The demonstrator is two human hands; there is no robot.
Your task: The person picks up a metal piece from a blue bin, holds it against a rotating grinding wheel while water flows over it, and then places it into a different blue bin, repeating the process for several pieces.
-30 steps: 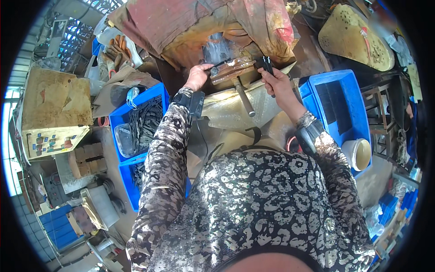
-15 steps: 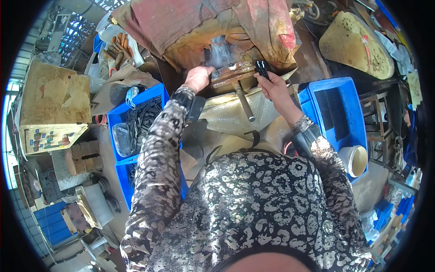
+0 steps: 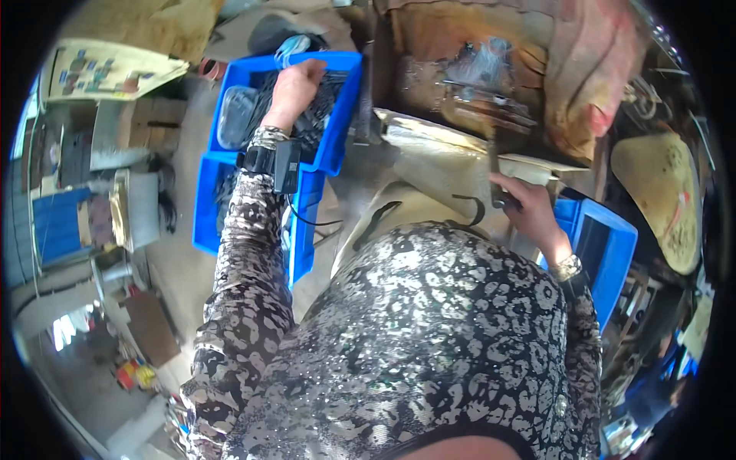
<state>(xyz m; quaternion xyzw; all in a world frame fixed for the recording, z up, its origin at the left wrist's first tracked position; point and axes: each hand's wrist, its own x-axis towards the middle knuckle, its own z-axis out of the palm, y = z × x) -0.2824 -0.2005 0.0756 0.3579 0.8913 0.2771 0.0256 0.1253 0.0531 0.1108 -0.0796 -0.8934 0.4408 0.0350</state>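
Note:
My left hand is over the blue bin of black parts, its fingers curled and their tips hidden, so I cannot see what they hold. A light blue face mask hangs at the bin's far rim, beside that hand. My right hand is closed around the lower end of a metal handle, which sticks out from the wet, rusty machine fixture. A small dark piece shows under the right fingers, too blurred to name. Water splashes over the fixture.
A clear plastic tub lies in the bin, and a second blue bin adjoins it nearer me. To the right stands another blue bin. A stained cloth drapes the machine. A control panel is at the far left.
My left hand has gone from the fixture to the bin of black parts. My right hand, which held up a black part, has come down to the handle. The view has swung left.

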